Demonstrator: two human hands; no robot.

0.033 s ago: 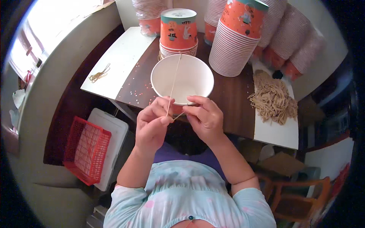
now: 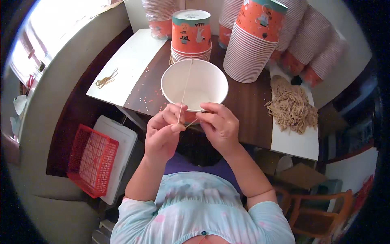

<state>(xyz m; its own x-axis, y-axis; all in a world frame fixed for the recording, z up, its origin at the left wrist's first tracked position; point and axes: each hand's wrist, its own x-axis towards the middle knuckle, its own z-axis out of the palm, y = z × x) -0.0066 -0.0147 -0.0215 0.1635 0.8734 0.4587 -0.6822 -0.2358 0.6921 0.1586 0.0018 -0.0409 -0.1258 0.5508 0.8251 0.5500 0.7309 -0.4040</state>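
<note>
My left hand [image 2: 163,131] pinches cord [image 2: 185,89] from far rim of white bucket [image 2: 208,85]; my right hand [image 2: 221,127] pinches its near part.

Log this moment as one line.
left hand: pinching cord | right hand: pinching same cord | cord: straight across mouth of bucket to far rim | cord pile: at right

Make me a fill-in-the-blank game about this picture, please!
1. Inside, the open bucket is coloured ____.
2. The cord runs from the bucket's far rim to the fingers of the ____ hand.
3. The tangled pile lies on the picture's ____ side.
4. The mesh basket is coloured ____.

Missing words: white; left; right; red.
</note>
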